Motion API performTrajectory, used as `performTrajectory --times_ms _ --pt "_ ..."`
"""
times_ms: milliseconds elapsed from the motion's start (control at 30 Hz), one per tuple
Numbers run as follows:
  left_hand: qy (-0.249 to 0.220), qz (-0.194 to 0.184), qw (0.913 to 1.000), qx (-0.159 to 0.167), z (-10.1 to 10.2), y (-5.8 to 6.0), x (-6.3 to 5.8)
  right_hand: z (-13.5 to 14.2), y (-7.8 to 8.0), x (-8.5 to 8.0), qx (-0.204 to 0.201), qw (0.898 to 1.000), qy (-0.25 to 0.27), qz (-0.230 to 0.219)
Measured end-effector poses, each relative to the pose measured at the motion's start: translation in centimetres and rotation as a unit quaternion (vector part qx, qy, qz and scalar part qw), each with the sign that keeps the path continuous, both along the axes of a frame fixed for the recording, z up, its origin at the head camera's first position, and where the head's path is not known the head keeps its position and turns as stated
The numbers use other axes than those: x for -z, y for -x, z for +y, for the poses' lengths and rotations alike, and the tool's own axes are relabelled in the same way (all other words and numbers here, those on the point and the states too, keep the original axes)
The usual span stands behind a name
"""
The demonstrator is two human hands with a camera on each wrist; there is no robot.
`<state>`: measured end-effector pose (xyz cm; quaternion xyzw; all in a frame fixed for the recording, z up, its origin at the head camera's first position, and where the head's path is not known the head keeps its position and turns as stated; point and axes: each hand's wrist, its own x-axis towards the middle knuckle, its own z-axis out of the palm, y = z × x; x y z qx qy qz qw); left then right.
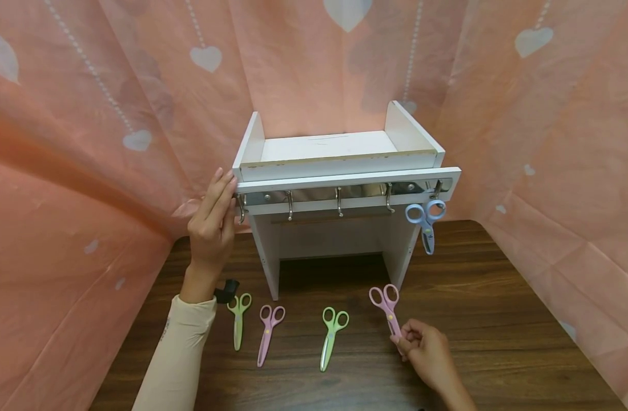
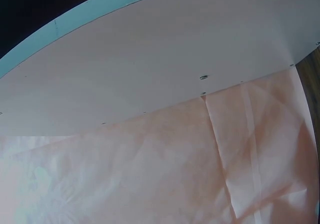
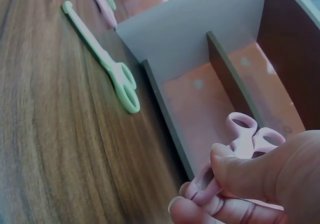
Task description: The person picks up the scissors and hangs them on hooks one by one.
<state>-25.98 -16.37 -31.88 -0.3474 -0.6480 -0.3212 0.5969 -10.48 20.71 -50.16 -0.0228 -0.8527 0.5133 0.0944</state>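
Observation:
My right hand [image 1: 424, 351] pinches pink scissors [image 1: 387, 305] by the blade end, their two handle loops pointing away towards the shelf. In the right wrist view the thumb presses on the same pink scissors [image 3: 244, 143]. My left hand [image 1: 211, 222] rests with straight fingers against the left end of the hook rail [image 1: 314, 194] on a white shelf unit [image 1: 339, 165]; its thumb is hidden. Blue scissors [image 1: 426, 224] hang by a loop from the rightmost hook. The left wrist view shows the unit's white side panel [image 2: 150, 59], with no hand in sight.
On the dark wooden table [image 1: 478, 319] lie green scissors [image 1: 238, 322], another pink pair [image 1: 268, 334] and a second green pair [image 1: 331, 337], in a row before the unit. Several metal hooks [image 1: 338, 201] jut from the rail. Pink cloth [image 1: 560, 171] hangs behind and at both sides.

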Motion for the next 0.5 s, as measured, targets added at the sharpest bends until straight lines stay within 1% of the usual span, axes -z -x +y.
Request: performTrajectory --times_ms 300,400,500 --pt "-0.002 0.003 1.0 0.002 0.0 0.0 -0.1 -0.3 -0.2 -1.1 0.0 1.0 0.001 0.012" --pt "0.0 0.005 1.0 0.003 0.0 0.0 -0.1 -0.4 -0.2 -1.4 0.001 1.0 0.004 0.007" --pt "0.001 0.005 1.0 0.006 0.0 0.0 -0.1 -0.5 -0.2 -1.8 0.0 1.0 0.019 -0.006"
